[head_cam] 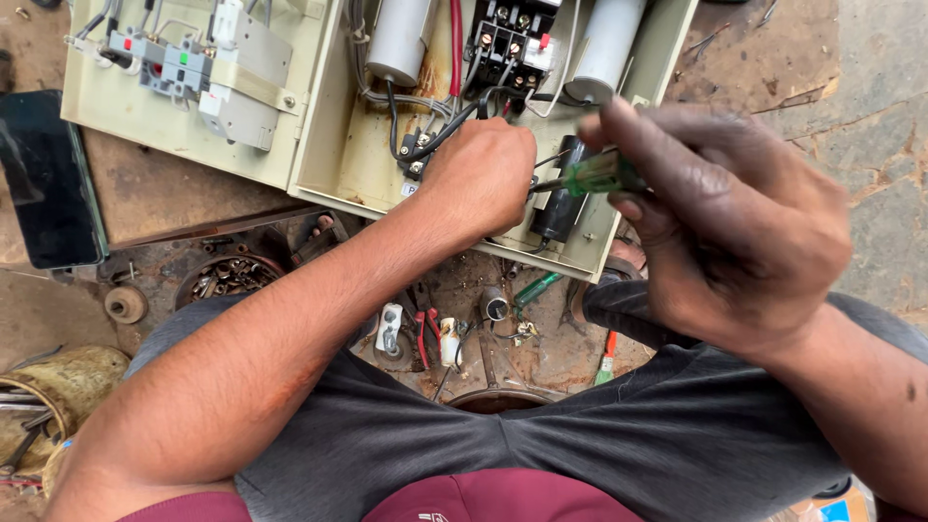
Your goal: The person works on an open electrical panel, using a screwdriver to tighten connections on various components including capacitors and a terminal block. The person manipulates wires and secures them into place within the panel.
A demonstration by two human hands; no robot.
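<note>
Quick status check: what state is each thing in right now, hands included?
Control box: open, lid swung left.
Right hand: closed around green-handled screwdriver.
Left hand: fisted inside the box, on the wiring.
Black capacitor: lying in the box.
Phone: screen dark.

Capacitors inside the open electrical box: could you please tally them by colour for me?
White cylindrical capacitors: 2
Black cylindrical capacitor: 1
Total: 3
The left hand rests by the black one; the right hand holds a green-handled screwdriver.
</note>
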